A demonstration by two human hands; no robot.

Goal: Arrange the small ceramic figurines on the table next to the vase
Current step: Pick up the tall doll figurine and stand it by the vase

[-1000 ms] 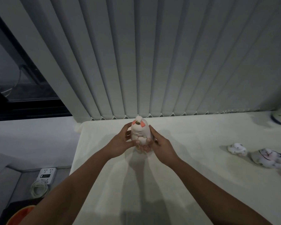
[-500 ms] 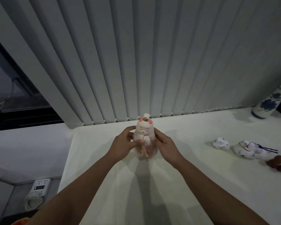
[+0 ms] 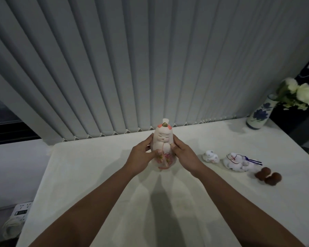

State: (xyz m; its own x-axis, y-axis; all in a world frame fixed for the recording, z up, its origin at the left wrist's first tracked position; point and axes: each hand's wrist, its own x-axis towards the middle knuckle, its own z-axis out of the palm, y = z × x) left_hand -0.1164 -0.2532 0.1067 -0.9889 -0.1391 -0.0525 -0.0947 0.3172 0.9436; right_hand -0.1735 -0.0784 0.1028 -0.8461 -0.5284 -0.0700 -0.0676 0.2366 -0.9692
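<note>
Currently both hands, left (image 3: 141,158) and right (image 3: 184,154), clasp the tall pale-pink ceramic doll figurine (image 3: 163,147) upright at bench (image 3: 96,175) centre; we'd carry it low, level, toward the blue-flowered white vase (image 3: 259,114); keep clear of the small white figurines (image 3: 210,156).

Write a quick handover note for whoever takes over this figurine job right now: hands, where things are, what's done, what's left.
Left hand and right hand: both clasp the tall pale-pink ceramic doll figurine, upright at the middle of the white table.
Blue-and-white ceramic vase with white flowers: far right corner.
Lying right of the hands: small white ceramic animal figurine, larger white figurine with a blue cord, and two brown round pieces.
Done: nothing stands beside the vase yet.
Left: carry the doll, then the others, over next to the vase.
</note>
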